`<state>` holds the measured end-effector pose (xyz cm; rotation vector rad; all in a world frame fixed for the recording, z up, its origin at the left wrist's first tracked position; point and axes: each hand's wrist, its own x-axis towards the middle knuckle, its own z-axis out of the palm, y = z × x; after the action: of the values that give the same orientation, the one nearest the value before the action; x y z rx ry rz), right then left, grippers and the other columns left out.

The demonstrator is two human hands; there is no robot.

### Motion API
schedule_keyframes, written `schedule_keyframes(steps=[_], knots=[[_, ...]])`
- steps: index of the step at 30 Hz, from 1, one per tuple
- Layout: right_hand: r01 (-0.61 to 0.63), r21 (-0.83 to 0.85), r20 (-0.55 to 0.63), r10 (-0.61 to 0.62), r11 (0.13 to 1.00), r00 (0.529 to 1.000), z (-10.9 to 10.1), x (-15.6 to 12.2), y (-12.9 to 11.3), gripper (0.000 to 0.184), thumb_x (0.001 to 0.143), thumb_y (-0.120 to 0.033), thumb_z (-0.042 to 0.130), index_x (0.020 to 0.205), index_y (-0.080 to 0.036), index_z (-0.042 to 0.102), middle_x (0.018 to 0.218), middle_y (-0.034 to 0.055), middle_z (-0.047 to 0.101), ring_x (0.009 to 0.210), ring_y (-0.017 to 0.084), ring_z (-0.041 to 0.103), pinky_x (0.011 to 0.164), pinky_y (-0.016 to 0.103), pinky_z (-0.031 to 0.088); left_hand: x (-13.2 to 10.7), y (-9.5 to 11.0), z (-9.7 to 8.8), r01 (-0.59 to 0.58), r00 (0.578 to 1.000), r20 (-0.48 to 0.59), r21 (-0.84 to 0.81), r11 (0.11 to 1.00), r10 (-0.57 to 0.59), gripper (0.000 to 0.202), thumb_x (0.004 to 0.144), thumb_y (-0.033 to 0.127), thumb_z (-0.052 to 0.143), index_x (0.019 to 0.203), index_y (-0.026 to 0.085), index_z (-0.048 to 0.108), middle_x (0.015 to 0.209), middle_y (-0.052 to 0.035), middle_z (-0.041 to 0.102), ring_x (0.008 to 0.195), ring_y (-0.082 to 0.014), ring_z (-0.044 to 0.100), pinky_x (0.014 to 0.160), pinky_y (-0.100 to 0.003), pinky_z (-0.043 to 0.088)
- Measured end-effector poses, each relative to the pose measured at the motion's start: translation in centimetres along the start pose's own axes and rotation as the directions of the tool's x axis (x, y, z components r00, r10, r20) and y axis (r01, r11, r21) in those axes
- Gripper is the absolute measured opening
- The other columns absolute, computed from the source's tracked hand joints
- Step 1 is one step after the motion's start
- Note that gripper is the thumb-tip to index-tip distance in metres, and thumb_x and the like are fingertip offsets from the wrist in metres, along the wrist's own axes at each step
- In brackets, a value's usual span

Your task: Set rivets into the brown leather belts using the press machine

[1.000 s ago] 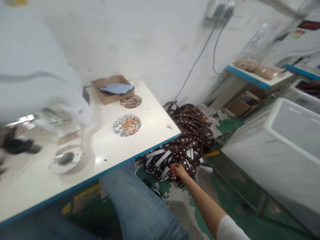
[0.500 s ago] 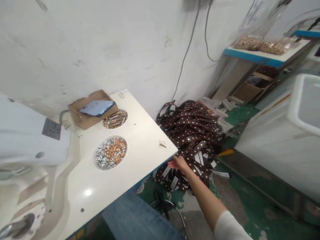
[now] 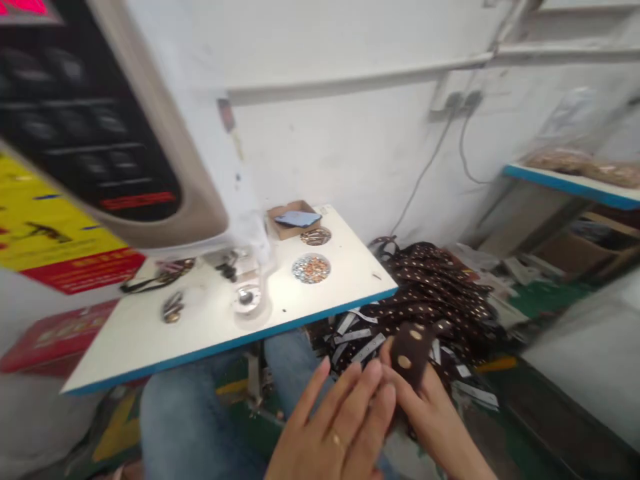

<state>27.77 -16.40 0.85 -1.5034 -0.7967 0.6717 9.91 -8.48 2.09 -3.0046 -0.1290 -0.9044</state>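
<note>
My right hand [image 3: 440,417] is closed round a dark brown strap [image 3: 414,353] with round gold dots, held up in front of my lap. Its upper end bends over the fingers, and motion blurs it. Just left of it, my left hand [image 3: 336,427] has its fingers stretched out and slightly apart, with a ring on one. Its fingertips meet the right hand; its thumb is hidden. Behind both hands, a heap of similar dotted straps [image 3: 440,287] lies low beside the table.
A white table [image 3: 345,267] with a blue edge carries a machine [image 3: 247,293], a cardboard box [image 3: 285,231] with a phone [image 3: 299,219], and sunken bowls of small metal parts [image 3: 311,269]. A control panel [image 3: 85,127] fills the upper left. Another blue-edged table [image 3: 570,188] stands right.
My right hand has come back from the heap beside the table corner and now holds a strap. My left hand has come into view beside it. The view has swung left and up.
</note>
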Motion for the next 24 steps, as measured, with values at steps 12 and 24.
schedule_keyframes(steps=[12, 24], knots=[[-0.324, 0.675, 0.323, 0.130, 0.663, 0.938, 14.8, 2.5, 1.4, 0.040, 0.055, -0.051, 0.086, 0.081, -0.024, 0.071, 0.056, -0.0040, 0.049, 0.053, 0.012, 0.044, 0.051, 0.024, 0.037, -4.5, -5.8, -4.8, 0.771, 0.495, 0.765, -0.606, -0.197, -0.413, 0.037, 0.060, 0.037, 0.069, 0.088, 0.017, 0.054, 0.055, 0.0080, 0.047, 0.041, -0.0079, 0.038, 0.040, -0.018, 0.033], [-0.075, 0.310, 0.137, 0.033, 0.948, 0.990, 17.9, 13.3, 0.5, 0.044, 0.070, -0.054, 0.072, 0.087, -0.014, 0.074, 0.049, -0.0048, 0.050, 0.041, 0.008, 0.039, 0.041, 0.022, 0.028, -4.5, -16.8, -4.8, 0.805, 0.593, 0.210, -0.159, 0.572, -0.777, 0.048, 0.084, 0.034, 0.067, 0.128, 0.020, 0.058, 0.117, -0.0082, 0.067, 0.105, -0.0262, 0.062, 0.088, -0.033, 0.046]])
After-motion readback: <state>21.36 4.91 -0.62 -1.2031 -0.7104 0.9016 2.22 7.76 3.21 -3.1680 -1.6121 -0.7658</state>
